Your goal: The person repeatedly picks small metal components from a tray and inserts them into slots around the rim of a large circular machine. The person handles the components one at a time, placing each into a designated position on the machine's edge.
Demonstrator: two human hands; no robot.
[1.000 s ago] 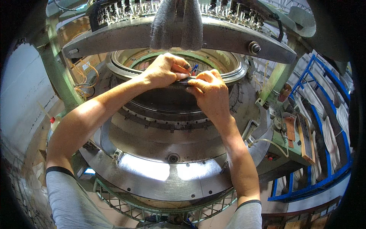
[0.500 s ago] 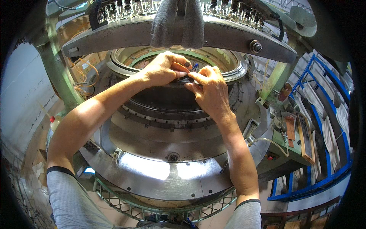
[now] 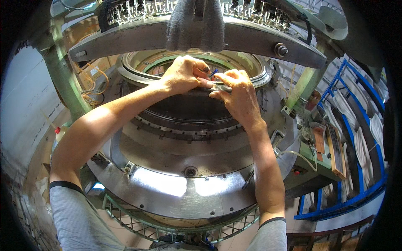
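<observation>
My left hand [image 3: 187, 75] is closed over the near rim of the metal ring [image 3: 125, 72], with its thumb and fingertips pinched together. What lies in that pinch is too small to make out. Just to its right is my right hand [image 3: 239, 94]. A small pale grey piece [image 3: 222, 87] shows between its thumb and bent fingers. The fingertips of both hands nearly meet at the ring's front edge. Behind them, inside the ring, a bit of something blue [image 3: 214, 74] peeks out. Below the ring is a dark cylinder [image 3: 180, 109], part of a large round machine.
A heavy curved metal beam [image 3: 251, 42] spans above my hands, with grey cloth [image 3: 194, 29] hanging over it. Green posts [image 3: 63, 75] flank the machine. At right, tools lie on a green ledge [image 3: 312, 167] beside a blue rack [image 3: 360, 146] of white material.
My right hand has shifted slightly right, away from the left fingertips, and the small grey piece now shows in it. My left hand has moved slightly right.
</observation>
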